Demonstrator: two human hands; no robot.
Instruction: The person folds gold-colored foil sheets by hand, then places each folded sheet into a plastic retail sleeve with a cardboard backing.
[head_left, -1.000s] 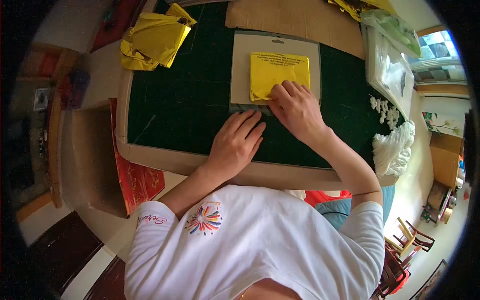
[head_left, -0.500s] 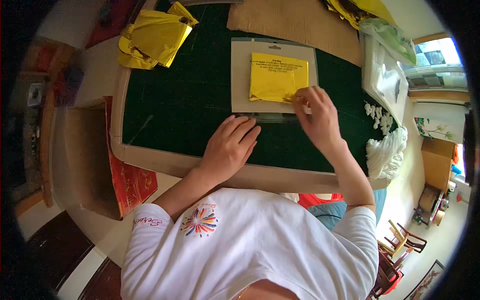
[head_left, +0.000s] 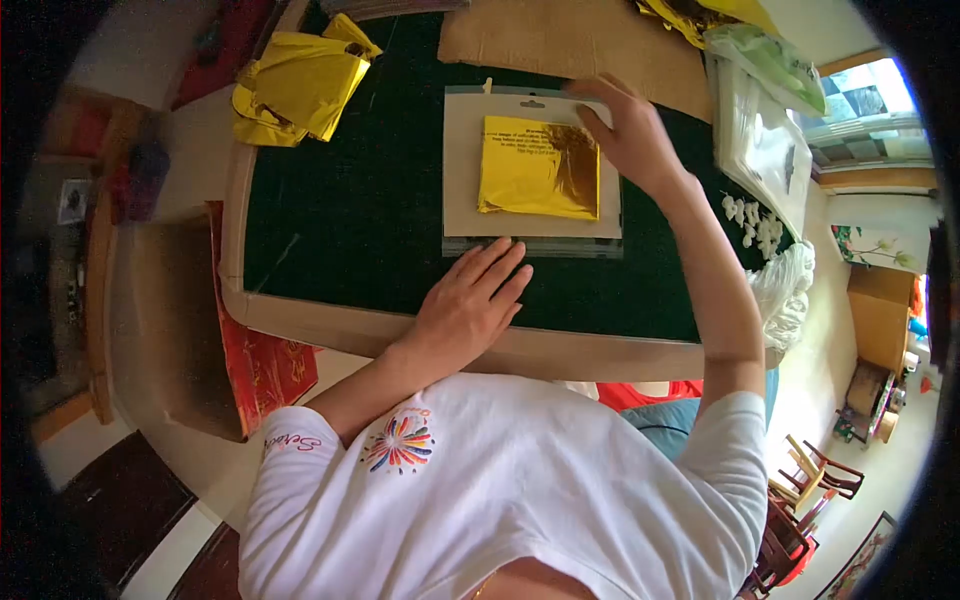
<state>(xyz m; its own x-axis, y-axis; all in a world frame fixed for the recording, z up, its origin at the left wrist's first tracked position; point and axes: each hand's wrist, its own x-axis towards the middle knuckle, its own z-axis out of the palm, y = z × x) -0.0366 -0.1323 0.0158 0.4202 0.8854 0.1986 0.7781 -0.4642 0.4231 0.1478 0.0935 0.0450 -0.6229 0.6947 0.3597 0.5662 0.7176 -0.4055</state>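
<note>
At twelve o'clock your right hand [head_left: 625,135], fingers loosely apart, touched the beige backing card [head_left: 460,170] while your flat left hand [head_left: 470,300], fingers together, pinned its clear plastic sleeve [head_left: 530,247]; the shiny gold foil square [head_left: 535,170] could have slid askew.

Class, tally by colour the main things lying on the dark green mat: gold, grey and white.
Gold foil: 2, the flat gold sheet and the crumpled gold pile.
Grey card: 1.
White fluffy bundle: 1.
Total: 4.

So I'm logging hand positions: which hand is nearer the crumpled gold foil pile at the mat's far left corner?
Left. The left hand lies flat at the card's near edge; the right hand is at its far right corner, farther from the crumpled gold foil pile.
</note>
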